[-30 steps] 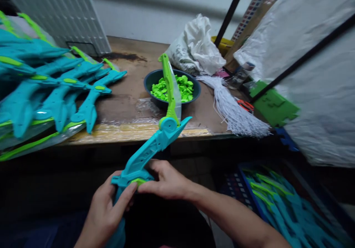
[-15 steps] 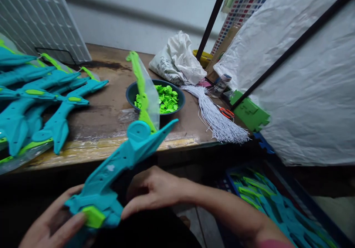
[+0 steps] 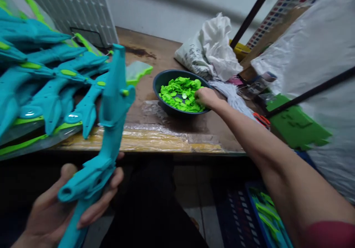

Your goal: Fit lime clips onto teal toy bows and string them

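My left hand (image 3: 55,203) is wrapped around a teal plastic toy (image 3: 111,126) that looks like a bow. The toy stands nearly upright, with a round tube end facing me and a lime-green edged clear film (image 3: 137,72) showing behind its top. My right hand (image 3: 205,97) reaches into a dark round bowl (image 3: 158,80), its fingers curled down among small lime-green plastic pieces (image 3: 180,89). The fingertips are hidden there, so what they pinch cannot be made out. Several matching teal toys (image 3: 47,74) lie stacked on the table to the left.
Behind the bowl, a white sack (image 3: 194,52) stands on the brown table (image 3: 138,52). White cords (image 3: 235,98), orange-handled scissors (image 3: 260,119) and a green foam mat piece (image 3: 298,122) lie to the right. On the floor, a blue crate (image 3: 256,211) holds more toys.
My right hand has moved from beside the toy up into the bowl. My left hand has turned the toy more upright, hiding its lime-green block. The view has shifted left.
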### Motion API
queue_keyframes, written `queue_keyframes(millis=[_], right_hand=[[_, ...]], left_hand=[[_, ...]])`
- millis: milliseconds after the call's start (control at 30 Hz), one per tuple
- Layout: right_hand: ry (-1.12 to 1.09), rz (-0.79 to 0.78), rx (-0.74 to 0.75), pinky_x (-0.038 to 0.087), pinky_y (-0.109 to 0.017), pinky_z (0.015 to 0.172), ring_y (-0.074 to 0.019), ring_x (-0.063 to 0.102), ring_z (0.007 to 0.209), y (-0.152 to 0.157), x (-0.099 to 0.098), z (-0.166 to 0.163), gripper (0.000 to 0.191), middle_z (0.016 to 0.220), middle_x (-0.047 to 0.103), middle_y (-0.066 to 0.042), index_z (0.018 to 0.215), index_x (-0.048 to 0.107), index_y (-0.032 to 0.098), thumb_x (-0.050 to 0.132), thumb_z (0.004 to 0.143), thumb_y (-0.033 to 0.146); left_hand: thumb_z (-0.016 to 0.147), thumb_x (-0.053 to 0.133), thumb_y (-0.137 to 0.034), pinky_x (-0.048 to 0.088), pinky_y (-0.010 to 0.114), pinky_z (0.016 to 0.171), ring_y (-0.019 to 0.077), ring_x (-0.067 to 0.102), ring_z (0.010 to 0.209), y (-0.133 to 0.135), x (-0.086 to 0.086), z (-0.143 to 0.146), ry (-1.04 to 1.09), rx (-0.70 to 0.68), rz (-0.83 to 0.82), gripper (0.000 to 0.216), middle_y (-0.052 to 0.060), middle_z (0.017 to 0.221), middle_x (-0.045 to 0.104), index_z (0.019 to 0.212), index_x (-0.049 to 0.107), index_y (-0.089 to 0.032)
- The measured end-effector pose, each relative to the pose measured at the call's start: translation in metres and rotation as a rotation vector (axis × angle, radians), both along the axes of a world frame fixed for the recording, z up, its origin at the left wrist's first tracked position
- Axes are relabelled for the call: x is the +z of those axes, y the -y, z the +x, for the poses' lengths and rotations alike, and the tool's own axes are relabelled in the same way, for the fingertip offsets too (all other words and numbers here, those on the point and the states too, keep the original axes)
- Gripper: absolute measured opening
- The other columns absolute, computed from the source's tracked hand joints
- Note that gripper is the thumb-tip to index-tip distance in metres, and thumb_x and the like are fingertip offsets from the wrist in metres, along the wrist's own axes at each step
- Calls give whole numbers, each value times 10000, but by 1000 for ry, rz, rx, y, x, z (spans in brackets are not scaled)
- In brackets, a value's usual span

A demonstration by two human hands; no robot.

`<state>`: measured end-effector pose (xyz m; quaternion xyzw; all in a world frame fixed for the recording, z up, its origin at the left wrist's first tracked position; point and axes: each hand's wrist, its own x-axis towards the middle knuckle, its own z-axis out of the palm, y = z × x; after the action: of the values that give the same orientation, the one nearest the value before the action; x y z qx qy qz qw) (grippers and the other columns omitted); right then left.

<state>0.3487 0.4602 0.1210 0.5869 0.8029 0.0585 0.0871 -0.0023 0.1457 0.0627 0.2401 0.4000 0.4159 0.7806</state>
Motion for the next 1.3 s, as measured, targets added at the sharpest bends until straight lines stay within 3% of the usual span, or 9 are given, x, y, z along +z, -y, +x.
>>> queue_keyframes(millis=[133,233,367,500,600,800,1000,1200,1300], right_hand=[[95,4,46,439,-309,812,-289,647,1069,-1,-4,-6,259,1142,710,-206,1078,741,87,560,895,118],[120,23,102,417,-310,785,-269,640,1082,5,0,-6,261,1156,678,-239,1046,728,42,500,962,138],[145,83,63,490,-345,841,-237,655,1031,15,3,-2,281,1099,676,-186,1120,663,41,485,1029,238],[175,37,31,559,-408,894,-224,663,1024,18,2,-1,293,1126,668,-103,1180,630,118,606,997,346],[187,-68,93,570,-422,915,-223,655,1064,15,1,-4,311,1207,649,-91,1220,622,153,637,982,351],[239,-103,113,559,-447,944,-229,647,1087,9,-3,-13,275,1195,657,-87,1157,647,146,644,977,353],[262,-92,84,562,-422,933,-228,644,1091,8,-2,-13,278,1204,650,-96,1160,647,151,654,970,355],[203,-40,15,573,-350,859,-191,669,981,16,1,-10,230,1088,679,-81,1060,672,157,655,970,368],[94,101,-13,562,-352,854,-199,673,980,24,6,-12,257,1062,680,-93,1088,662,149,614,993,383]], left_hand=[[699,717,-761,301,165,355,64,456,485,-4,-2,5,382,-65,65,809,45,989,679,1351,643,-287],[693,849,-574,282,124,386,48,422,568,4,-6,2,373,-47,137,847,79,1134,658,1430,564,-269],[792,815,-330,250,123,387,52,387,599,18,-4,0,321,-73,145,709,116,1256,613,1448,548,-297],[840,752,-384,367,175,470,128,476,691,27,-1,1,306,-90,161,660,110,959,630,1444,562,-201],[881,701,-459,366,201,501,106,499,618,33,-3,0,258,-113,183,608,73,869,597,1426,574,-222],[943,620,-502,330,208,481,81,524,503,41,-5,-7,-25,-114,320,485,41,792,588,1310,626,-185],[900,650,-558,354,218,478,90,511,451,40,16,-20,-203,-131,283,607,53,702,636,1304,635,-106],[836,688,-520,368,203,433,134,593,471,50,24,-44,-110,-122,147,653,98,746,679,1336,647,-103],[752,773,-473,445,211,458,155,636,502,57,23,-44,-91,-37,108,542,107,796,710,1165,732,-125]])
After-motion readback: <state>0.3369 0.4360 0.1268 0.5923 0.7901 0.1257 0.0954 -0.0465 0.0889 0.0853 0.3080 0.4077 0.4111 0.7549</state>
